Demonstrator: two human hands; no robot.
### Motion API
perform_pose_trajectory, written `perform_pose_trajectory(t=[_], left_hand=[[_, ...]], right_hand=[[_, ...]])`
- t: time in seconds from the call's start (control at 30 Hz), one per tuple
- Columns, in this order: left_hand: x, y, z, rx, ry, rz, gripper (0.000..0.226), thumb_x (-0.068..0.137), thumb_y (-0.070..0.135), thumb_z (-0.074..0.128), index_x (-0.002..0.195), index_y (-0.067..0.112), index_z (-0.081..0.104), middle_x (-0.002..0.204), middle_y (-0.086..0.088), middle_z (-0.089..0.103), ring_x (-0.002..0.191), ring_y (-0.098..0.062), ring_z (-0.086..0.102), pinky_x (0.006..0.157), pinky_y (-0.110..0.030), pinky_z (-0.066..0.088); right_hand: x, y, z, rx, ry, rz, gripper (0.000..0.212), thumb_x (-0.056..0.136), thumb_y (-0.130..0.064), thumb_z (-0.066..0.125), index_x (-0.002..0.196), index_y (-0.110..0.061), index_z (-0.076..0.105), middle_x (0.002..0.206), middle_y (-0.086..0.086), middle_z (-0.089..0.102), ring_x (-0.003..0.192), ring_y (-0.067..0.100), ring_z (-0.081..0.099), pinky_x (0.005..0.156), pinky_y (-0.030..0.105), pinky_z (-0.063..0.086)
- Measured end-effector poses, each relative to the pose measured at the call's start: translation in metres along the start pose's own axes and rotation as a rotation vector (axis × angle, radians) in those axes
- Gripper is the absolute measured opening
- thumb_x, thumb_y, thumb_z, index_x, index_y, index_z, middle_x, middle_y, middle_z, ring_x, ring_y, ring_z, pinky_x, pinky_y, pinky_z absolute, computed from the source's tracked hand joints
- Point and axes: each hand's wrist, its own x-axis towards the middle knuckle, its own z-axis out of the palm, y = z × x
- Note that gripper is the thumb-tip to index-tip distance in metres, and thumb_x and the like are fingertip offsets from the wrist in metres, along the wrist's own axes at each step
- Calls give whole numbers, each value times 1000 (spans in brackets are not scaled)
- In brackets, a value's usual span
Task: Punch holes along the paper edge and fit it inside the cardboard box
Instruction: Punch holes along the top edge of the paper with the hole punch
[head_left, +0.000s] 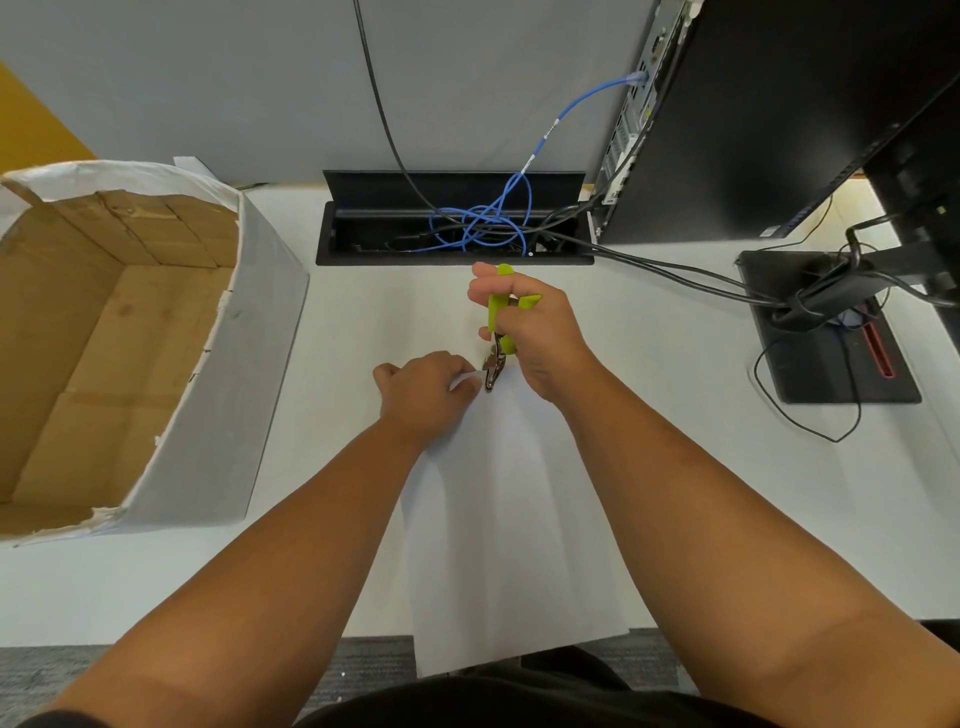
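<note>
The right hand (535, 332) is gripping a green hole punch (500, 332) at the paper (498, 493) far edge; left hand (423, 392) fingers are pinching that edge, the cardboard box (119, 332) sitting left of the paper.

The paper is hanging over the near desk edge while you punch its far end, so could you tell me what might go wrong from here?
The paper overhangs the desk toward the lap, so it may slide while being punched. The left hand pinches the sheet right beside the metal head of the green hole punch, so fingertips could get nipped. The right hand holds the punch near one corner only, so the holes could drift off line.
</note>
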Motion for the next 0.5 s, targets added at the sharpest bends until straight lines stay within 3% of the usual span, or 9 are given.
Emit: perform_pose_trajectory(t=[0.13,0.3,0.5], left_hand=[[1,-3,0,-73,-6,-37,24,95,47,44,96,37,66,94,16,60,92,-10,52,85,-38,21],[-1,-3,-1,7,61,37,28,96,45,43,92,35,68,91,14,63,85,-12,55,79,-37,20],[-6,1,5,188,164,90,31,97,37,42,83,27,68,83,7,65,75,-18,55,78,-39,23]], right_hand=[[5,0,-3,126,78,39,52,79,22,38,105,-8,71,133,-1,61,117,17,63,79,44,52],[6,3,-3,160,149,116,53,80,21,41,105,-14,71,133,-3,60,117,17,62,54,23,40],[3,2,1,56,42,77,57,77,22,39,106,-14,72,137,-3,59,121,15,60,59,15,44]])
